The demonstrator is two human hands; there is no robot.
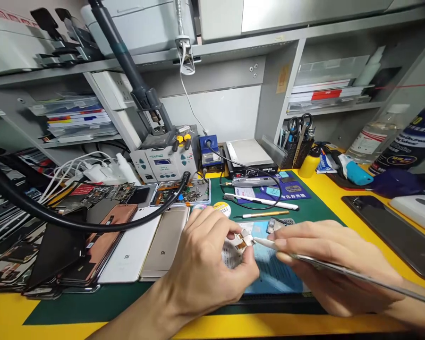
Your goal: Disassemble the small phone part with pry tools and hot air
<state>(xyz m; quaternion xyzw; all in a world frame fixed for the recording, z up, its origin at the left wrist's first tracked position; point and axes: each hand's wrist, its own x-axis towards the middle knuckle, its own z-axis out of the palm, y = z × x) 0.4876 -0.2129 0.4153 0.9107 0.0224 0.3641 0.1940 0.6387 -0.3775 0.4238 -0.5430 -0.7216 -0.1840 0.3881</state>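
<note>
My left hand (205, 264) is closed in a pinch on a small flex-cable part (245, 240) with a gold connector, held just above a blue mat (276, 278). My right hand (326, 259) grips long metal tweezers (340, 269) whose white tip touches that part. Both hands sit over the green work mat (127, 297) at the bench's front centre.
Several phones and back covers (127, 245) lie to the left under a black hose (56, 217). A soldering station (163, 163), hot plate (250, 158), tool cup with scissors (299, 137), bottles (375, 132) and a dark phone (393, 231) stand behind and right.
</note>
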